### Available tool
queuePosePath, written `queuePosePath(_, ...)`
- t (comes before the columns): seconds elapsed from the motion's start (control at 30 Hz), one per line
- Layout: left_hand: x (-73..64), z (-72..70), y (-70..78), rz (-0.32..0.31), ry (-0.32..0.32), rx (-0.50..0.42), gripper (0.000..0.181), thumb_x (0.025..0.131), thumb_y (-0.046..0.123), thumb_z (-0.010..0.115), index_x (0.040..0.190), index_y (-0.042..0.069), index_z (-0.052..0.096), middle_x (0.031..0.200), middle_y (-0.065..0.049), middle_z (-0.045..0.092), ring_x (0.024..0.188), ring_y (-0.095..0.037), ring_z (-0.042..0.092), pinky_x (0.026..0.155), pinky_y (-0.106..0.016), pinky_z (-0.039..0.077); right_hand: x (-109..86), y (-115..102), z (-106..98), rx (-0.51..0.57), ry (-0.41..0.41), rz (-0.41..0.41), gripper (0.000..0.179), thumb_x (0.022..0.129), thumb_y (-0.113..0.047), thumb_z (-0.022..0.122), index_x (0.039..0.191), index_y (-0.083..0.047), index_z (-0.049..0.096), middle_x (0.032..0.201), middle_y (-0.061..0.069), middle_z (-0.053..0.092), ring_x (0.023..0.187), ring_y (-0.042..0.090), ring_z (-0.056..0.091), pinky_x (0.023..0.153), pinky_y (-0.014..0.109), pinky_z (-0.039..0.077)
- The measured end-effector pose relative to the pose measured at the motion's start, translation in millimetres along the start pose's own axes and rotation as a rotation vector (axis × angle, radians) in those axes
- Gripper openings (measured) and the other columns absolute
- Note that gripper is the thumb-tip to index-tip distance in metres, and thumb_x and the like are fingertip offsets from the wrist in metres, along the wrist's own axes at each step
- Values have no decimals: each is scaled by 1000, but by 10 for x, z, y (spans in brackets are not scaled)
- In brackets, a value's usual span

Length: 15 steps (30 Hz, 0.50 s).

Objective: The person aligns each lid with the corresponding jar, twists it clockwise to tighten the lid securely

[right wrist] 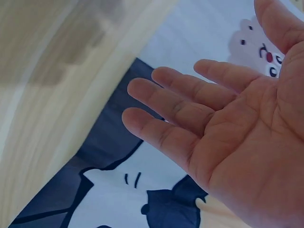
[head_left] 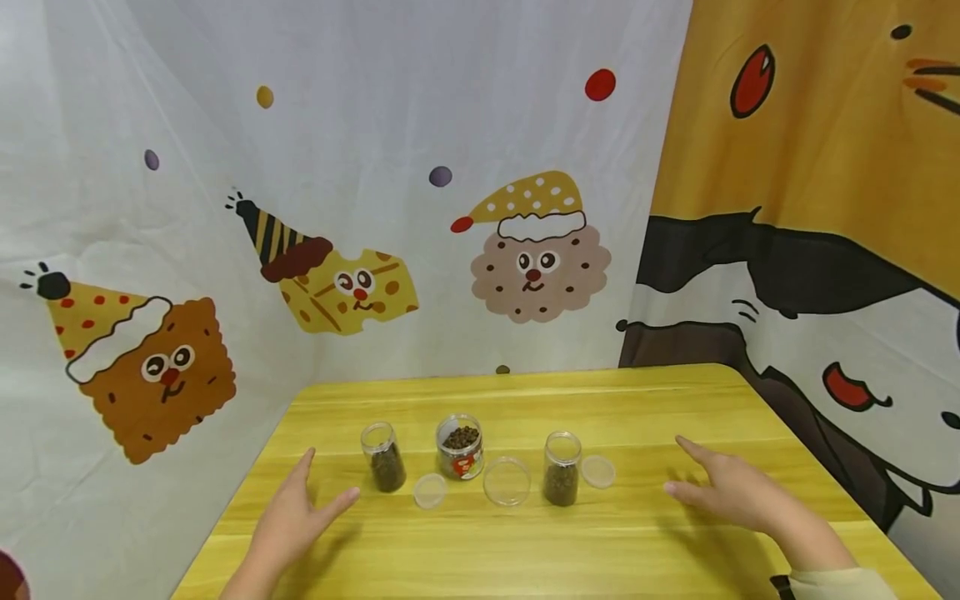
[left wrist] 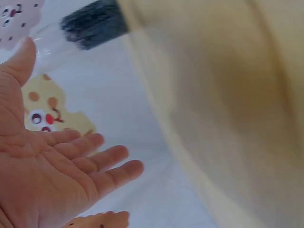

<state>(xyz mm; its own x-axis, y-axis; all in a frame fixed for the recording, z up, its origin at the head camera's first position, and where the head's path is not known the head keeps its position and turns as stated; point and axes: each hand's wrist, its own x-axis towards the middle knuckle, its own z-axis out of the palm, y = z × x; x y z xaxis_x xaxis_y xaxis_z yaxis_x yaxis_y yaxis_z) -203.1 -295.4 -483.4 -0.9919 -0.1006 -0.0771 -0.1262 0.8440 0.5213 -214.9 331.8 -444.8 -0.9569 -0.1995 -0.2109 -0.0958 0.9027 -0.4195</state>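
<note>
My left hand (head_left: 288,517) hovers over the table's left side, fingers extended and thumb spread, holding nothing. Nearest to it is a clear jar (head_left: 387,468) with dark contents, which also shows in the left wrist view as a dark-filled jar (left wrist: 95,24). To that jar's right, a wider clear jar (head_left: 461,457) with a red label holds brown grains. Farther right, another tall jar (head_left: 561,483) has dark grains in it. All three jars stand uncovered. On the right side, my right hand (head_left: 731,492) is held above the table with straight fingers, touching nothing.
Between the jars lie a small translucent lid (head_left: 430,492) and a larger clear lid (head_left: 507,482). Another small lid (head_left: 598,472) lies right of the right jar. The wooden table (head_left: 450,558) meets a cartoon-printed curtain (head_left: 420,83) behind it.
</note>
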Motion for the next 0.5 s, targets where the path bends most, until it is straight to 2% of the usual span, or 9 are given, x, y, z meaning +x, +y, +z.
queuePosePath(0.3, -224, -232, 139, -33, -25, -31, 132, 88, 86, 59, 168, -7, 11, 167, -39, 28, 144, -61, 44, 103, -70, 52, -140, -176, 42, 45, 6, -60, 101, 98, -63, 68, 165, 3, 32, 157, 37, 49, 135, 56, 58, 104, 71, 51)
queuePosePath(0.4, -328, -241, 187, -34, -19, -70, 127, 90, 82, 62, 168, -6, 15, 166, -36, 34, 143, -60, 47, 100, -64, 57, -166, -203, 66, 60, -3, -56, 101, 97, -62, 69, 166, 2, 32, 157, 36, 49, 136, 56, 57, 105, 71, 51)
queuePosePath(0.5, -465, -188, 282, -30, 16, -121, 119, 92, 76, 66, 167, -4, 22, 163, -34, 42, 140, -57, 53, 98, -61, 60, -179, -220, 88, 70, -10, -60, 100, 97, -60, 69, 166, 1, 32, 157, 36, 49, 136, 56, 57, 105, 71, 51)
